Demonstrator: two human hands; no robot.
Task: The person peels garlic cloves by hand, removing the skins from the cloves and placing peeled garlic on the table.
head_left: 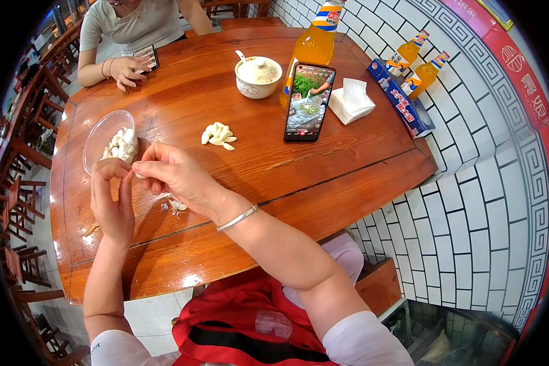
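Observation:
My left hand and my right hand meet above the near left of the wooden table. Thumbs and fingers of both are pinched together on a small pale garlic clove, mostly covered by the fingertips. Just beyond them a clear plastic bowl holds unpeeled garlic cloves. Papery garlic skins lie on the wood under my right hand. To the right of my hands is a small pile of peeled garlic cloves.
A phone playing video leans against a large orange drink bottle. Nearby stand a lidded sugar-type bowl with a spoon, a tissue pack and a blue box with bottles. Across the table a person's hand holds a phone.

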